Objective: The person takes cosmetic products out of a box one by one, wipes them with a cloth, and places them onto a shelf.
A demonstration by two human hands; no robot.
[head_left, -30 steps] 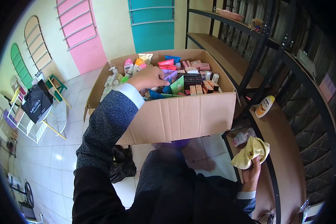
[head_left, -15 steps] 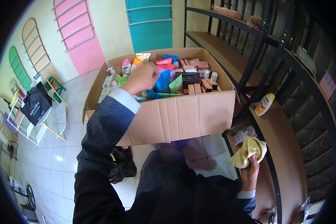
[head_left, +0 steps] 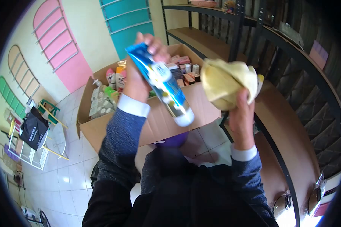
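Observation:
In my left hand (head_left: 138, 77) is a blue squeeze tube (head_left: 166, 89) with a white cap, tilted so the cap points down and right. It is held above the near side of a large cardboard box (head_left: 185, 106). My right hand (head_left: 242, 121) grips a crumpled pale yellow cloth (head_left: 225, 83), raised to the right of the box. Inside the box are several packaged goods, among them a pink-capped bottle (head_left: 110, 78), white bottles and small pink cartons (head_left: 180, 59).
A black metal rack with brown shelves (head_left: 288, 125) runs along the right. At the left, a black bag (head_left: 35, 128) hangs by a white rack. A purple object (head_left: 172, 140) is under the box. Coloured wall panels (head_left: 129, 22) stand behind.
My left hand has come up out of the box with the blue tube. My right hand has lifted the yellow cloth from the lower right. The view has shifted rightward.

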